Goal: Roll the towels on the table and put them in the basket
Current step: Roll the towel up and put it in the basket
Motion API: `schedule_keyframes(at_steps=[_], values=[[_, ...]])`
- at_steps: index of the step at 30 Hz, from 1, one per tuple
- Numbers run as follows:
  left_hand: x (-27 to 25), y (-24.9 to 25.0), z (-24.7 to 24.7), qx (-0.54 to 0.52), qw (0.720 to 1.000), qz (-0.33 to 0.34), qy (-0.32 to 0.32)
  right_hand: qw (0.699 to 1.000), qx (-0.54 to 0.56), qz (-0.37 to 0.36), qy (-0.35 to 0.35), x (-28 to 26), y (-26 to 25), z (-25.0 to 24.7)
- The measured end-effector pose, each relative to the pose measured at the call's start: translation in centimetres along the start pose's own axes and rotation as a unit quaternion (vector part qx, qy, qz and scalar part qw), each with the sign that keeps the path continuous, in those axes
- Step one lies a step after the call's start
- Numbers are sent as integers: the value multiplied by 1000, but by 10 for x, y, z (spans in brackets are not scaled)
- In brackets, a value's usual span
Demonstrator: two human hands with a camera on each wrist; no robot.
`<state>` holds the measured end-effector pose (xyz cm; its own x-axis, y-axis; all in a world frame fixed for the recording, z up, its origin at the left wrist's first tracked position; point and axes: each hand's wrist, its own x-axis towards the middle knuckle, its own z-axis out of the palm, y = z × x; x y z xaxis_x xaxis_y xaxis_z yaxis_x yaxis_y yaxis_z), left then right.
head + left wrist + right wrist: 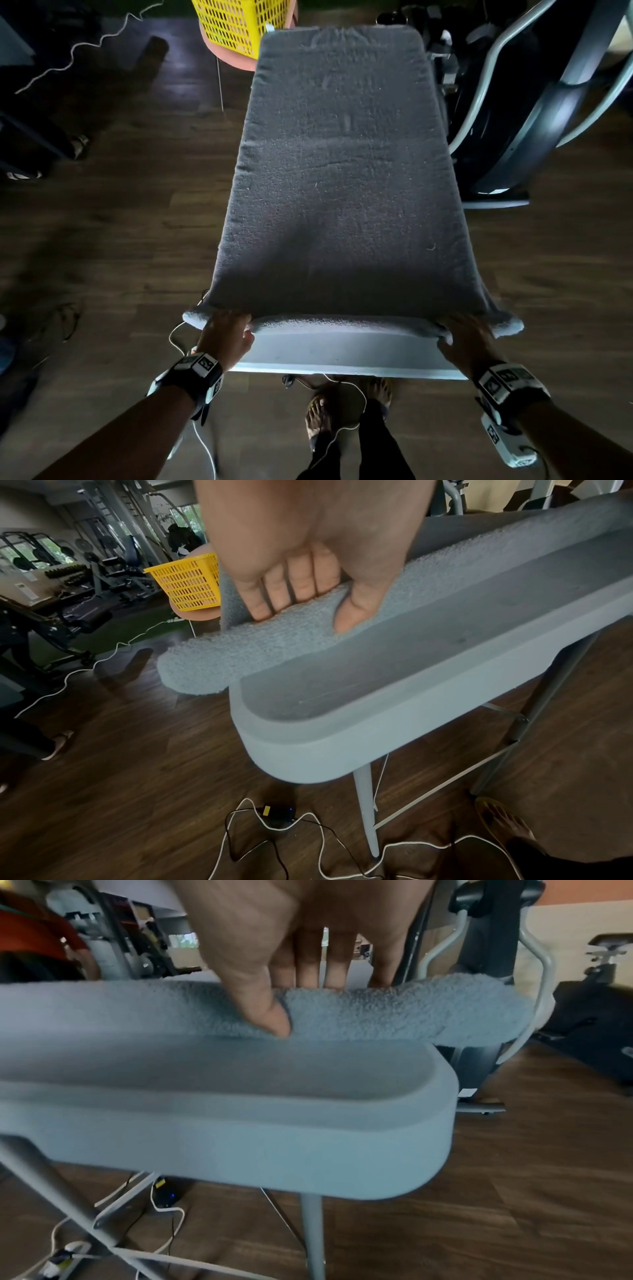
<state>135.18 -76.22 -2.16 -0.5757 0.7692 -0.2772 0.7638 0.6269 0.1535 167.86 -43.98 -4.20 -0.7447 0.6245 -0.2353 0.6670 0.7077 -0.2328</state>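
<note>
Grey towel (342, 164) spread lengthwise over table (335, 356); near edge pinched by left hand (227, 334) and right hand (467, 339); judged soft, light, floppy; best gripped at corners; yellow basket (239, 24) beyond far-left end.

The head view looks steeply down along the table (342, 353) from its near edge. Each wrist view sits close at one near corner, facing outward; all share that near edge.

White cables (301, 829) are trailing over the dark wooden floor (113, 219). Gym machines (113, 569) are standing behind, by a pink chair (233, 56).
</note>
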Motion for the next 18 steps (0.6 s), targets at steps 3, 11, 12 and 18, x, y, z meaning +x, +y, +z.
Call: schedule_keyframes(at_steps=[3,11,12,18], values=[[1,-7,-3,31,999,3,-17,998,-32,31,-50,5,-3,-6],[-14,-11,45,-7,981,67,183,998,21,-28,51,-16,-3,18],[-16,-11,45,-6,984,61,169,999,15,-21,36,-19,-1,22],[18,-5,1,51,995,33,82,996,-62,60,-31,9,-16,-13]])
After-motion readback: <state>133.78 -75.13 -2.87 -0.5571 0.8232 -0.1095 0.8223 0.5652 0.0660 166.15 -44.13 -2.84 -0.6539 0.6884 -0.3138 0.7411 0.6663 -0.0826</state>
